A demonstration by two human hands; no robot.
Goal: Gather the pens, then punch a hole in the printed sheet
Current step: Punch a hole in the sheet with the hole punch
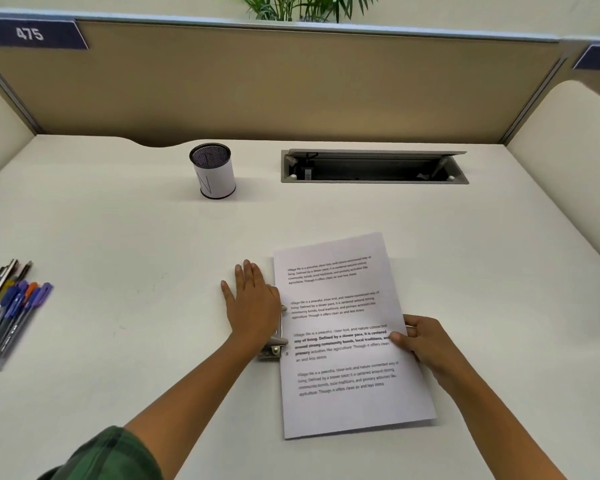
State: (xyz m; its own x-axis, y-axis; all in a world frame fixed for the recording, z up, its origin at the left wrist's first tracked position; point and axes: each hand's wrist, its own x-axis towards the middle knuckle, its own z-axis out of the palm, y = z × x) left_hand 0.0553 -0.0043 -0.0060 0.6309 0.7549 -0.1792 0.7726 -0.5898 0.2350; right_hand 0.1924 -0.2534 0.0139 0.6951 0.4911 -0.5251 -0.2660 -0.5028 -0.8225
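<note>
A printed sheet (347,403) with several text paragraphs lies on the desk right of centre. Its left edge sits in a metal hole punch (273,348), mostly hidden under my left hand (253,306), which lies flat on the punch with fingers spread. My right hand (421,337) pinches the sheet's right edge, thumb on top. A bundle of pens (9,313), several with blue or purple caps, lies together at the far left edge of the desk.
A black mesh pen cup (213,171) wrapped in white paper stands at the back centre. An open cable tray (374,167) is set into the desk at the back right. Beige partition walls (291,84) enclose the desk.
</note>
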